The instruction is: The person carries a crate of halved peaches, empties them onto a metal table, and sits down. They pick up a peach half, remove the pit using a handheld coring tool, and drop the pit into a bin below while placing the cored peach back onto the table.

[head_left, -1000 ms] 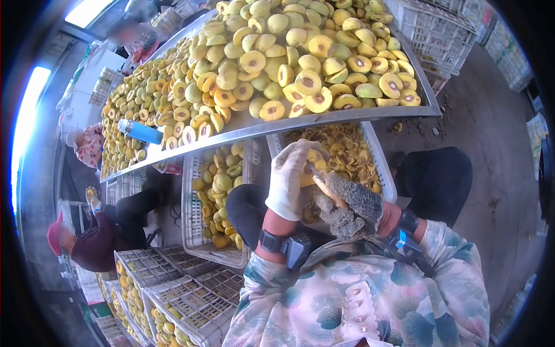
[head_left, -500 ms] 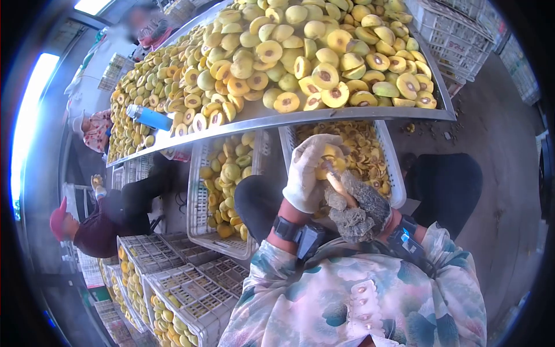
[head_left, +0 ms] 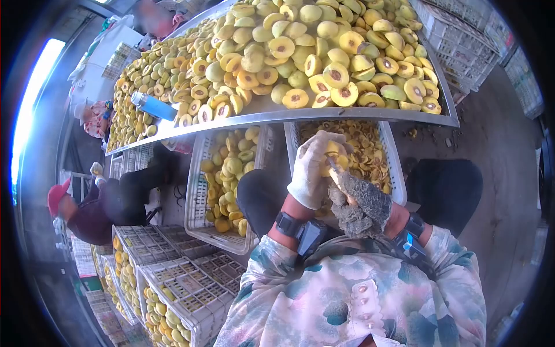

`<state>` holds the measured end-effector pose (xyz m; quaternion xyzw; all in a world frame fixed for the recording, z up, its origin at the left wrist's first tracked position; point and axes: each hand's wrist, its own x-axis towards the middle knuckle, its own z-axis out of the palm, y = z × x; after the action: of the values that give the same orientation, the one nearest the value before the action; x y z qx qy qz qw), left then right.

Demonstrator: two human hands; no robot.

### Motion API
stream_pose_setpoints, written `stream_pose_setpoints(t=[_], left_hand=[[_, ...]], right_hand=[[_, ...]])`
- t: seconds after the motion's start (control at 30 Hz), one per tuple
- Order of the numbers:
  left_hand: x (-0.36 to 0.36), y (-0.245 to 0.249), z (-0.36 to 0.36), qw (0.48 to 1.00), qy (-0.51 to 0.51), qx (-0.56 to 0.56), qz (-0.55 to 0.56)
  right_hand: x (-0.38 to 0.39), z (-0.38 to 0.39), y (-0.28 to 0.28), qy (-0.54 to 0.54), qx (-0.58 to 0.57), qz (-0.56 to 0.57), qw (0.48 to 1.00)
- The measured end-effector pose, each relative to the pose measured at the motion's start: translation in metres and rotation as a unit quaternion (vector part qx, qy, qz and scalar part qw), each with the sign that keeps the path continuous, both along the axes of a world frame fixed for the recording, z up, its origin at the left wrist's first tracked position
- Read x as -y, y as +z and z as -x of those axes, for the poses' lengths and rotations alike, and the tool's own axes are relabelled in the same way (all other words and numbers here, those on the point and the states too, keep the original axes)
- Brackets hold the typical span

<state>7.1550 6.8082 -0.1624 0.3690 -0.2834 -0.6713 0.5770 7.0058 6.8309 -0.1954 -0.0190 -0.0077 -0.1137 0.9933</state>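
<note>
My left hand (head_left: 310,173), in a white glove, is closed round a yellow peach half (head_left: 335,152) above a crate. My right hand (head_left: 364,207), in a grey, dirt-caked glove, grips a small knife-like tool with a tan handle (head_left: 337,176). Its tip meets the fruit; the glove and the peach half hide the exact shape of the working end. Below both hands stands a white crate (head_left: 395,156) with many yellow peach scraps (head_left: 370,139) in it.
A metal-edged table (head_left: 277,117) ahead carries heaped peach halves (head_left: 341,75) and a blue bottle (head_left: 156,107). Left of my knees is a crate of peaches (head_left: 193,202). Stacked crates (head_left: 185,283) stand lower left, others (head_left: 454,43) upper right. A person in a red cap (head_left: 58,196) sits left.
The view has shifted slightly. My right hand has turned and sits a little lower, showing less of the tool's handle. Both hands keep their hold on the peach half and the tool.
</note>
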Motion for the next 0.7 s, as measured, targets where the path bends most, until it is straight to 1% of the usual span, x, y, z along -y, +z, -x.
stream_pose_setpoints(t=[0.03,0.07,0.1,0.13,0.17,0.2,0.23,0.27,0.3,0.33,0.37,0.43,0.47,0.5,0.53,0.57,0.6,0.63,0.67,0.7], left_hand=[[0.001,-0.001,-0.001,1.000,-0.004,0.021,-0.007],[0.002,0.000,-0.002,0.999,-0.009,0.042,-0.014],[0.003,0.001,-0.004,0.999,-0.008,0.041,-0.013],[0.002,0.002,-0.006,0.996,-0.024,0.087,-0.011],[0.003,0.004,-0.006,0.990,-0.040,0.132,-0.007],[0.004,-0.002,-0.006,0.991,-0.036,0.129,-0.002],[0.003,-0.004,-0.004,0.991,-0.034,0.128,0.001],[0.001,-0.005,-0.001,0.998,-0.043,0.028,0.020],[-0.003,-0.007,-0.001,0.995,-0.052,-0.072,0.037],[-0.004,-0.010,-0.002,0.992,-0.065,-0.046,0.094],[-0.005,-0.006,-0.003,0.993,-0.059,-0.046,0.093],[-0.003,0.010,-0.003,0.999,0.012,0.045,0.026],[0.012,-0.019,-0.013,0.984,0.137,0.117,0.016],[0.006,0.004,-0.020,0.980,0.181,0.073,-0.028],[0.005,0.002,-0.040,0.973,0.213,0.090,-0.016],[0.002,-0.012,-0.065,0.920,0.248,0.274,0.131],[-0.013,0.013,-0.069,0.726,0.293,0.586,0.207],[-0.014,0.015,-0.104,0.915,0.279,0.289,0.033],[-0.012,0.006,-0.137,0.875,0.318,0.364,0.023],[-0.012,-0.012,-0.184,0.831,0.282,0.480,0.005]], right_hand=[[-0.001,-0.001,0.007,0.004,0.000,0.003,1.000],[-0.002,-0.001,0.024,-0.065,-0.177,0.087,0.978],[-0.004,0.000,0.034,-0.132,-0.346,0.165,0.914],[-0.004,0.004,0.028,-0.132,-0.347,0.165,0.914],[0.001,0.010,0.022,-0.078,-0.279,0.114,0.950],[0.004,0.013,0.018,-0.024,-0.207,0.063,0.976],[0.000,0.010,0.016,-0.023,-0.208,0.067,0.976],[-0.006,0.002,0.019,-0.059,-0.170,0.078,0.981],[-0.012,-0.003,0.020,-0.093,-0.130,0.086,0.983],[-0.013,-0.007,0.013,-0.053,-0.092,0.033,0.994],[-0.010,-0.007,0.010,-0.046,-0.093,0.032,0.994],[-0.006,-0.004,0.004,-0.006,-0.007,0.020,1.000],[-0.005,0.000,0.006,-0.015,-0.023,0.012,1.000],[-0.002,0.005,0.003,-0.017,-0.024,0.019,0.999],[0.001,0.010,-0.006,-0.023,-0.073,-0.002,0.997],[0.003,0.016,-0.019,-0.030,-0.122,-0.027,0.992],[0.006,0.022,-0.035,-0.003,-0.148,-0.086,0.985],[0.009,0.027,-0.045,-0.010,-0.145,-0.080,0.986],[0.009,0.031,-0.053,0.010,-0.228,-0.065,0.971],[0.007,0.034,-0.057,0.033,-0.311,-0.051,0.949]])
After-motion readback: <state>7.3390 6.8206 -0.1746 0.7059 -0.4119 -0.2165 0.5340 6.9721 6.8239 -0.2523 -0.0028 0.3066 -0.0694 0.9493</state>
